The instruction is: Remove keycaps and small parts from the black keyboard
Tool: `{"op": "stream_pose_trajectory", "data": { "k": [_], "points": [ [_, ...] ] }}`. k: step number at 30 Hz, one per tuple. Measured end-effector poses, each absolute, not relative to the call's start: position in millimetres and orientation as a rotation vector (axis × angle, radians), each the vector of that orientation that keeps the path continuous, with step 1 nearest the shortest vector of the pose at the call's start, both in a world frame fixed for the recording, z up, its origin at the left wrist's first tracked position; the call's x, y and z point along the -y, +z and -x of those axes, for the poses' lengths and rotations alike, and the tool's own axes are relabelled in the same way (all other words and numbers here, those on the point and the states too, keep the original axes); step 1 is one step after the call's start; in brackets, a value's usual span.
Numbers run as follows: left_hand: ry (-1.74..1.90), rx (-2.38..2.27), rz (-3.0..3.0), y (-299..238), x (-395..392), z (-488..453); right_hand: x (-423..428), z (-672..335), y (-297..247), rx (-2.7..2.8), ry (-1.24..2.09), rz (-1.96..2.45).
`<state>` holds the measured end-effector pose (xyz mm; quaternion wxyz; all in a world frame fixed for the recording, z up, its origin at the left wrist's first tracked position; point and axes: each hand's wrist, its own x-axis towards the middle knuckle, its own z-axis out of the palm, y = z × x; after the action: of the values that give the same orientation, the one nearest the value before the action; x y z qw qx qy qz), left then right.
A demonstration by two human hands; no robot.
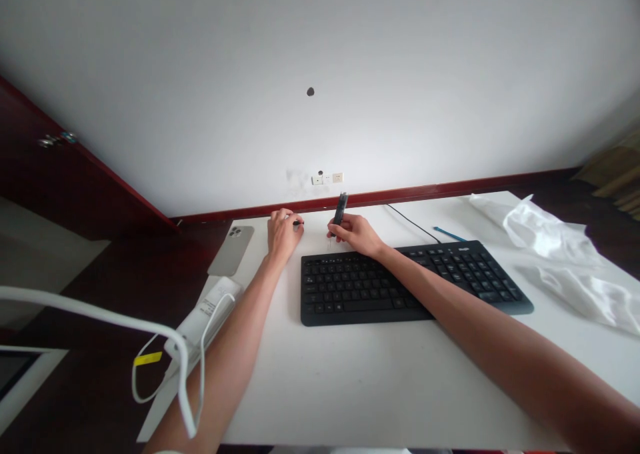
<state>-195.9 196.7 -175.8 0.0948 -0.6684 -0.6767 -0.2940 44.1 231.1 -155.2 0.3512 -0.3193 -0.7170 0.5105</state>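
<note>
Both hands are working at the far edge of the counter (350, 374), just beyond the black keyboard (410, 284). The right hand (356, 234) is closed around the lower end of a dark slim stick (341, 209), holding it nearly upright, its top tilted slightly away from me. The left hand (283, 234) pinches a small black piece (299, 223) at its fingertips, pointing it toward the stick, with a gap between the two. What either object is, I cannot tell from here.

The small piece looks like the main risk. It is held by the fingertips alone, close to the far edge, so a slip could send it over the back of the counter. The stick is gripped low, and a sideways push at its top might twist it in the fingers.

At the far-left corner a phone (231, 249) lies face down and seems to overhang the left edge. A white box (207, 314) with a looping cable (200, 381) sits just as close to that edge. The left forearm runs right beside both, so a swing of the elbow could knock either off.

The blue pen (449, 234) and the crumpled plastic bag (555, 241) lie well apart on the right.
</note>
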Motion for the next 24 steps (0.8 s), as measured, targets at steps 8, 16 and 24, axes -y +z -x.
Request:
{"op": "stream_pose_trajectory", "data": {
  "k": [8, 16, 24],
  "points": [
    [-0.947, 2.027, 1.98, -172, -192, 195, -231, -44, -154, 1.859, 1.321, 0.82],
    [-1.397, 2.076, 1.91, -164, -180, 183, -230, -43, -155, 1.821, 1.347, 0.825],
    [-1.417, 1.988, 2.362, -157, -115, 153, -234, -43, -158, 1.794, 1.235, 0.841]
  ]
}}
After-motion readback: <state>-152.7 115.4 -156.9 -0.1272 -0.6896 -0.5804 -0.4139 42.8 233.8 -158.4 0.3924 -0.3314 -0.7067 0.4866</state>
